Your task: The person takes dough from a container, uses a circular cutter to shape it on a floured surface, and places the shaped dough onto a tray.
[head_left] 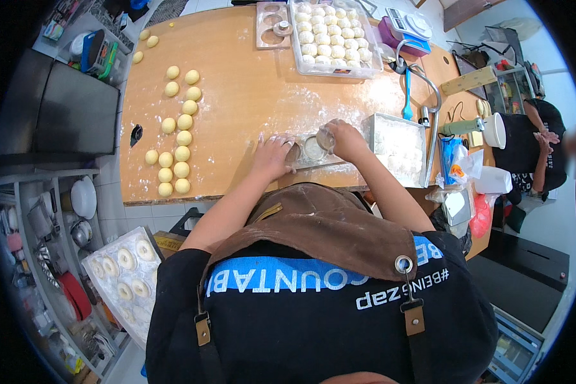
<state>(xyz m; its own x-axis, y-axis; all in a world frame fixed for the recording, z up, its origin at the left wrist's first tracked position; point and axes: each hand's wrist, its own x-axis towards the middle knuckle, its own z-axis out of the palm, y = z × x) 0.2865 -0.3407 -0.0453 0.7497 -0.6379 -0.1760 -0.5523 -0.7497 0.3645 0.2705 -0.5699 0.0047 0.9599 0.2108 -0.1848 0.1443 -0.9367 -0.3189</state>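
A flat board with round hollows (333, 160) lies at the table's near edge, matching another one farther back. My left hand (274, 157) grips its left end, thumb toward the near edge and fingers on the far side. In my right hand (347, 139) is a round, see-through cup (326, 137), tilted over the board's right part. Between the hands a pale, floury disc (313, 148) shows in a hollow. To the right stands a rectangular metal tray (371, 121) of flour-covered dough pieces. Yellowish dough balls (184, 123) sit in loose rows at the left.
At the far side are a plastic tub (339, 72) of floured dough balls, the second hollowed board (267, 18) and a scale (409, 24). A blue-handled brush (408, 96) lies right. Ring-shaped dough fills a tray (109, 240) below left. Another person (531, 144) stands at far right.
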